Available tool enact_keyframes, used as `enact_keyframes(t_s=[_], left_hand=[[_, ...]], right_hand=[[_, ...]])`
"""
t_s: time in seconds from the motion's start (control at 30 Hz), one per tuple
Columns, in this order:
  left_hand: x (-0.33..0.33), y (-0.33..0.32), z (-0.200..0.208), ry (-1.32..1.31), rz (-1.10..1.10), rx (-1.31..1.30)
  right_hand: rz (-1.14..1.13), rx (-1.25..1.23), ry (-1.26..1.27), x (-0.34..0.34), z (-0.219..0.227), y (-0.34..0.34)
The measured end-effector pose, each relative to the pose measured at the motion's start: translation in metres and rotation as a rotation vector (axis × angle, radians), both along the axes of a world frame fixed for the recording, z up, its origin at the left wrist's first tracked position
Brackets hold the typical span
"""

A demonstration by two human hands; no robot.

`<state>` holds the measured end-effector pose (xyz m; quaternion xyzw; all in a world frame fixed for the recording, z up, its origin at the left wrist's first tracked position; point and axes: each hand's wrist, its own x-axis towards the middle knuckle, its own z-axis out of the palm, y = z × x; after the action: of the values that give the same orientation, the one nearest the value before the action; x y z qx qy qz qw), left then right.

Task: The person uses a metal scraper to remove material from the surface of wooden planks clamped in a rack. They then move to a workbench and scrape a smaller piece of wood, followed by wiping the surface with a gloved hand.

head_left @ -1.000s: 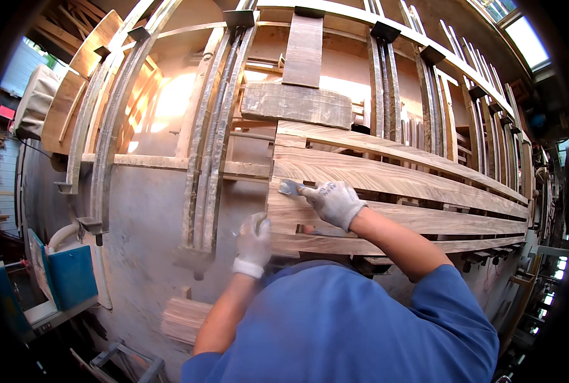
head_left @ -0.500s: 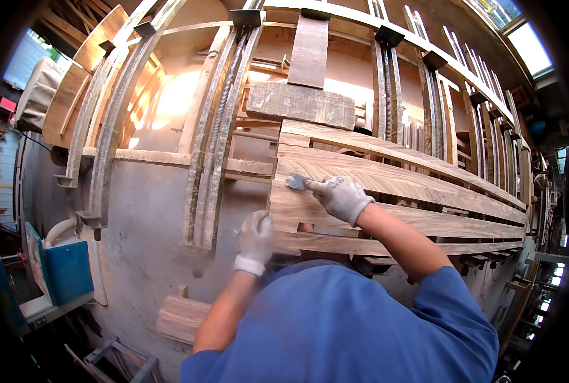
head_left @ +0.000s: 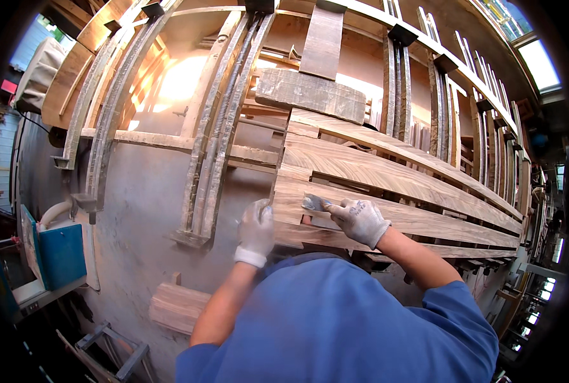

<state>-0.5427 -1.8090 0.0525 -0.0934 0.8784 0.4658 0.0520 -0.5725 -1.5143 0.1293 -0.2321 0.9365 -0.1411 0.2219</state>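
Note:
My right hand (head_left: 360,222), in a pale work glove, grips a putty knife (head_left: 314,203). Its grey blade lies against the left end of a slatted wooden frame (head_left: 342,159), whose long light-brown boards run off to the right with dark gaps between them. Left of the frame's near corner is my left hand (head_left: 256,231), gloved too. Its fingers are curled closed, and what they may hold is hidden. Under the blade, a small reddish spot shows at the end of a gap.
Long metal bar clamps (head_left: 217,127) stand along the left and far side. A weathered thick board (head_left: 311,94) lies beyond the frame, touching a flat brown plank (head_left: 323,41). Wood pieces (head_left: 177,307) rest low by my left arm; a blue box-like machine (head_left: 64,258) stands at left.
My right hand has drawn the putty knife nearer and slightly right, from one board to a nearer one. My left hand stays closed near the frame's corner. The view has shifted slightly.

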Motion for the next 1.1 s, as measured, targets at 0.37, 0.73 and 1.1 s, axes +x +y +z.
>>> enact_keyframes(t_s=[0.37, 0.73, 1.1], left_hand=[[-0.003, 0.001, 0.005, 0.058, 0.030, -0.033], [-0.008, 0.000, 0.017, -0.110, 0.016, 0.083], [-0.010, 0.009, 0.029, -0.184, -0.016, -0.036]], right_hand=[[-0.088, -0.171, 0.060, -0.020, -0.004, -0.031], [-0.262, -0.306, 0.173, -0.062, -0.005, 0.001], [-0.202, -0.246, 0.126, -0.110, -0.013, 0.034]])
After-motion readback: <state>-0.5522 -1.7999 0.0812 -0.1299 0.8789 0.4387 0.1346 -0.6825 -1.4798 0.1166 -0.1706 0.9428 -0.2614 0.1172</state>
